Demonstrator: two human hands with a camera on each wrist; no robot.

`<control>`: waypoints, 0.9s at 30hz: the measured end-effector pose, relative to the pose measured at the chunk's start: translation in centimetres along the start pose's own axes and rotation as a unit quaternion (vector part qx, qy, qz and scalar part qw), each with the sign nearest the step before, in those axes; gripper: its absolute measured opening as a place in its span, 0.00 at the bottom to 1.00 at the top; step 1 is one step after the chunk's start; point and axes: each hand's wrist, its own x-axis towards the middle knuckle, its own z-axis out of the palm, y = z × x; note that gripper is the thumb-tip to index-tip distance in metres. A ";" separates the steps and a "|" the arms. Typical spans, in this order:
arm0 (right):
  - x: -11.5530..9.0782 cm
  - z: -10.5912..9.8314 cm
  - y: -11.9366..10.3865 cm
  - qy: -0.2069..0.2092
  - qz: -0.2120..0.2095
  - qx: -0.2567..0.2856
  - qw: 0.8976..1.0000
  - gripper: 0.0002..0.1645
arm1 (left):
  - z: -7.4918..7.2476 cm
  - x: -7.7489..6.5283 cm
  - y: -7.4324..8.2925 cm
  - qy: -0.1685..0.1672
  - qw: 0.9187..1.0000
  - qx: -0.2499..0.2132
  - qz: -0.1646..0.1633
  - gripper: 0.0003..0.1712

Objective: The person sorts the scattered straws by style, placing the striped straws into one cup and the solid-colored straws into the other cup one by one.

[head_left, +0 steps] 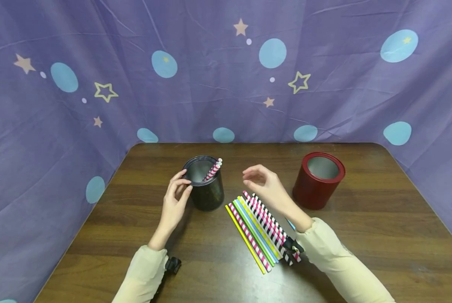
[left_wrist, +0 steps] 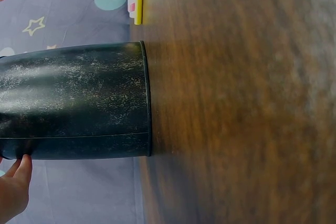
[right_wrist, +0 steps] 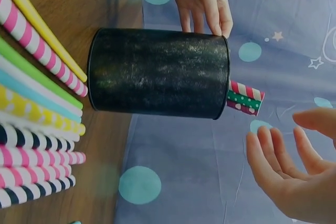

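Patterned straws are being held inside a black can, touched near its rim by the relaxed left hand; nothing is being gripped by the half-open right hand; loose straws and a red can are being supported nearby.

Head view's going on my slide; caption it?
Left hand touches black can; empty right hand near loose straws, red can nearby.
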 end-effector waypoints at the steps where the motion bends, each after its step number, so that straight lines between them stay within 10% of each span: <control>1: -0.1 -0.2 0.0 -0.006 0.001 -0.012 1.000 0.12 | 0.0 0.0 0.0 0.000 1.000 0.000 0.000 0.08; 27: -1.6 -3.3 3.2 -0.126 0.048 -0.083 0.987 0.14 | 0.0 0.0 0.0 -0.002 1.000 0.001 0.001 0.07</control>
